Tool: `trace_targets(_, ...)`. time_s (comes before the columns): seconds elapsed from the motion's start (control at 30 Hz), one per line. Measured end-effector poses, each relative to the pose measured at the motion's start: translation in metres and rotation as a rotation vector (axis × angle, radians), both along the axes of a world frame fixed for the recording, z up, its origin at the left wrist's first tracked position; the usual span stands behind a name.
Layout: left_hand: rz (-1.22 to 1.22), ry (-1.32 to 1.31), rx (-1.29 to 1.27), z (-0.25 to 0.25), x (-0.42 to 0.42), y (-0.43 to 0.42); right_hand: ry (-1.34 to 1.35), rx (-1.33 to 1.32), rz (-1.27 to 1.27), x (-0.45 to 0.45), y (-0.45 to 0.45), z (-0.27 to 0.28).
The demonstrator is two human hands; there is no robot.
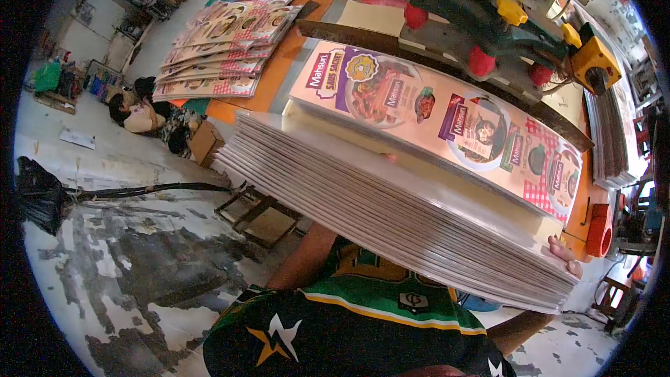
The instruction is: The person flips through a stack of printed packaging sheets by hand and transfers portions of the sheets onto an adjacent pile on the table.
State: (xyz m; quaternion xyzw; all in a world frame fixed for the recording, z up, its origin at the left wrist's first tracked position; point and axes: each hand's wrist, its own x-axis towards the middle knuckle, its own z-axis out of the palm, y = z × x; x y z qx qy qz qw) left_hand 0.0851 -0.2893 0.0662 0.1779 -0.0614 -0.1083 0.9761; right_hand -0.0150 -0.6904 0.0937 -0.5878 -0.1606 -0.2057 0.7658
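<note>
A thick stack of pale, glossy sheets [391, 216] is held tilted in front of my chest, its many layered edges facing me. My right hand [565, 257] grips its right end, with fingers curled over the top corner. My left hand [388, 158] is mostly hidden by the stack. Only a fingertip shows near the stack's far edge, and my left forearm runs up beneath it. Just beyond lies a printed Mahsuri sauce sheet [426, 108] on the orange table, below a long dark metal bar [419, 56].
A machine [474, 21] with red and yellow knobs stands behind the bar. Fanned printed sheets [220, 52] lie at the table's left, and another stack [614, 132] stands at right. A red ring-shaped object [599, 230] sits at the right edge. A person [143, 115] is low at left.
</note>
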Motion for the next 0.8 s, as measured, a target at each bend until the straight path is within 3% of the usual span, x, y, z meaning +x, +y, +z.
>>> trace_targets(0.07,0.007,0.002,0.005,-0.001,0.000,0.002,-0.035,-0.238,-0.043,0.004,-0.008,-0.008)
trace_targets(0.3,0.031,0.015,0.029,-0.004,-0.001,0.008,0.182,-0.294,0.000,0.010,-0.025,-0.016)
trace_targets(0.37,0.040,0.021,0.033,-0.004,-0.001,0.009,0.215,-0.439,-0.043,0.011,-0.033,-0.025)
trace_targets(0.53,0.050,0.028,0.047,-0.006,0.000,0.012,0.299,-0.381,-0.041,0.003,-0.049,-0.046)
trace_targets(0.8,0.069,0.021,0.053,-0.004,-0.002,0.017,0.520,-0.233,-0.020,0.004,-0.043,-0.033)
